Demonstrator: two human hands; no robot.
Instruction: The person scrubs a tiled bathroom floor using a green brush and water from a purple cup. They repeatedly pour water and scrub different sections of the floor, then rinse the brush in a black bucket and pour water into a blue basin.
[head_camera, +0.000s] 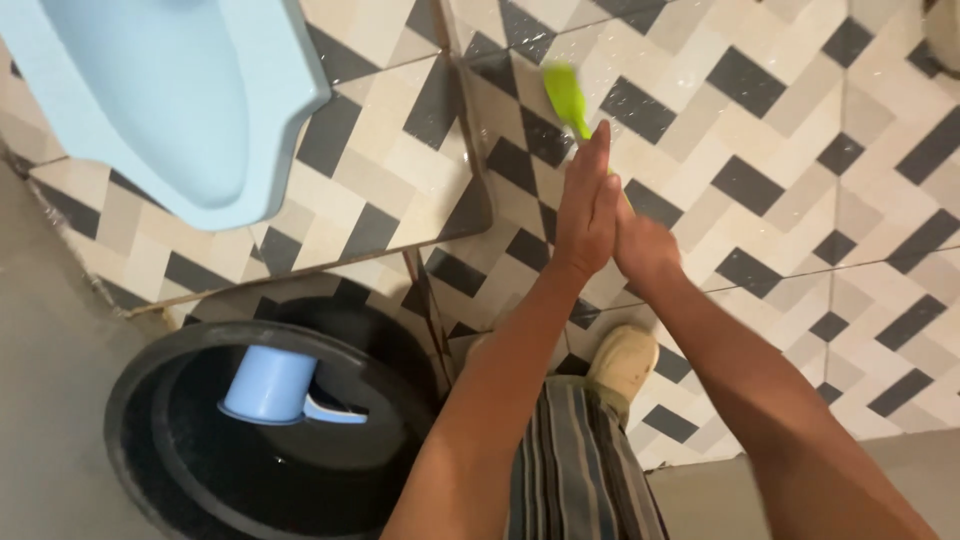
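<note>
- Head view: we look down on our two forearms, which meet over a tiled floor (780, 150) patterned in black, grey and cream chevrons.
- Our left hand (587, 205) is flat, fingers straight and held together, its palm laid against the handle of a lime-green brush (565, 98).
- Our right hand (645, 250) sits just behind and partly hidden by the left; it seems closed round the lower handle, but we cannot tell the grip for sure.
- The brush head is blurred and points up and away from us, close to a grout line where two tile sections meet; whether the bristles touch the tiles we cannot tell.
- A pale blue squat toilet pan (170, 100) fills the upper left corner, set on a raised tiled step whose edge runs diagonally to a corner just left of our hands.
- Below that step a black bucket (130, 400) stands on the grey floor at lower left, with a light blue scoop (270, 385) inside; its rim lies close to our left forearm.
- Our foot in a cream sandal (622, 362) rests on the tiles beneath our hands, beside striped fabric (575, 460).
- The tiles right of the brush stretch open to the picture's edge.
</note>
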